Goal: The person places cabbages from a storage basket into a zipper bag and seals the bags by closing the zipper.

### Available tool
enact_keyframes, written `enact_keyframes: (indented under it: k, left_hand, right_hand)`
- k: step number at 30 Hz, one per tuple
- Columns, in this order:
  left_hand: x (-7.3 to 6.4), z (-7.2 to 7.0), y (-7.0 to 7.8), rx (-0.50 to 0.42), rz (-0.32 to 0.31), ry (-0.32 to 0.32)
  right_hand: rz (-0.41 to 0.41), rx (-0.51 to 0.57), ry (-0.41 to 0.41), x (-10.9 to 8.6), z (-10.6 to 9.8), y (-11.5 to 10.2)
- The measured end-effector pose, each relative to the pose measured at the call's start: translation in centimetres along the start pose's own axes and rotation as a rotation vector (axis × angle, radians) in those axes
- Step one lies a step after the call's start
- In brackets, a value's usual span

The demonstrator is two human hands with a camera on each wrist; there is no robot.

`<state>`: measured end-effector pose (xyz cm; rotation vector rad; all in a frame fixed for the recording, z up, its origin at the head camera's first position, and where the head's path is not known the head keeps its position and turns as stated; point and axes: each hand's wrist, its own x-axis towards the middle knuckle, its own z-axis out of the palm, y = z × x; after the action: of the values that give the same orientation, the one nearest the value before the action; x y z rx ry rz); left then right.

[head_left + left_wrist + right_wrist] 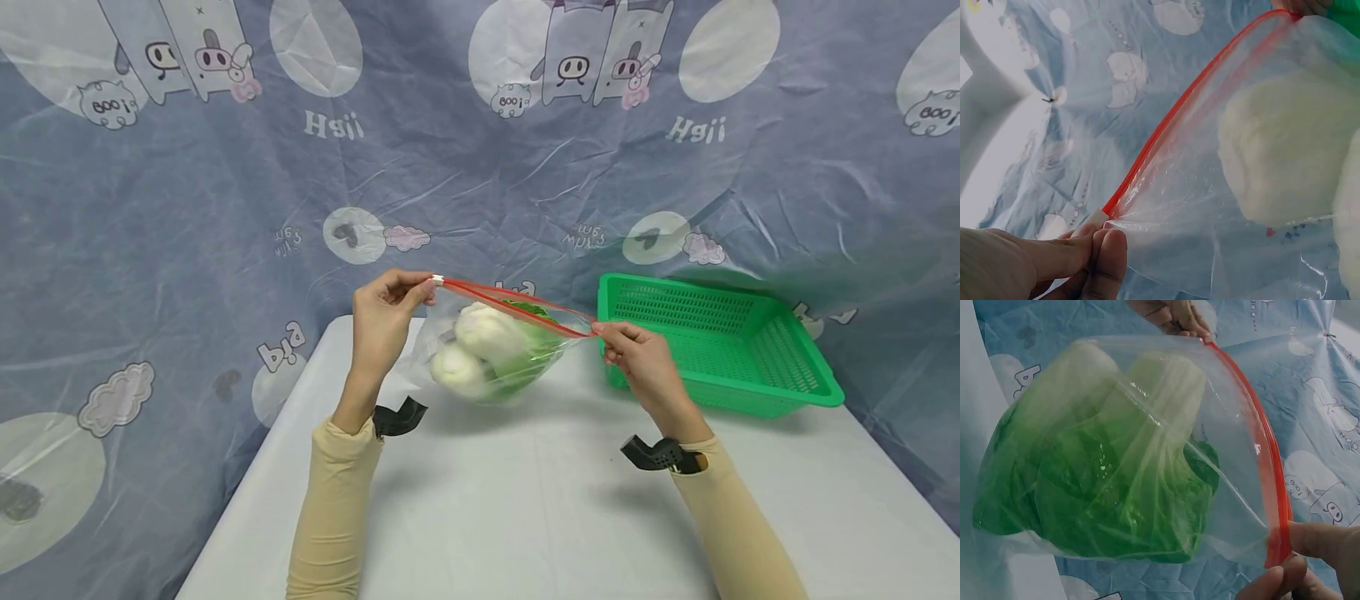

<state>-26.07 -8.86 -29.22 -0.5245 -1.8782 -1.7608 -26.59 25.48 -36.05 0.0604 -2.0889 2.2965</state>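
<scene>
A clear zip bag with a red zip edge hangs between both hands, its mouth gaping in the head view. Inside it lie two leafy vegetables with thick white stalks and green leaves, like bok choy. My left hand pinches the corner that bears the white slider, thumb against fingers. At the opposite end of the red strip, my right hand pinches the other corner. In the right wrist view the red zip edge bows between the two hands.
A green plastic basket with slatted sides stands on the white table at the right, just behind my right hand. A grey-blue patterned curtain hangs behind the table.
</scene>
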Motion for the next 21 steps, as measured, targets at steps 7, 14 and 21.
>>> enact_keyframes:
  k: [7, 14, 21]
  left_hand:
    - [0.0, 0.0, 0.8, 0.043, 0.044, -0.009]
    - [0.2, 0.9, -2.0, 0.229, 0.14, -0.066]
    - [-0.7, 2.3, -1.8, 0.245, 0.16, -0.155]
  right_hand:
    - [-0.011, -0.389, 0.064, 1.6, 0.7, 1.9]
    - [-0.546, -0.683, 0.196, 1.4, 3.8, 0.5]
    - [-0.737, -0.755, -0.071, 0.2, 8.8, -3.0]
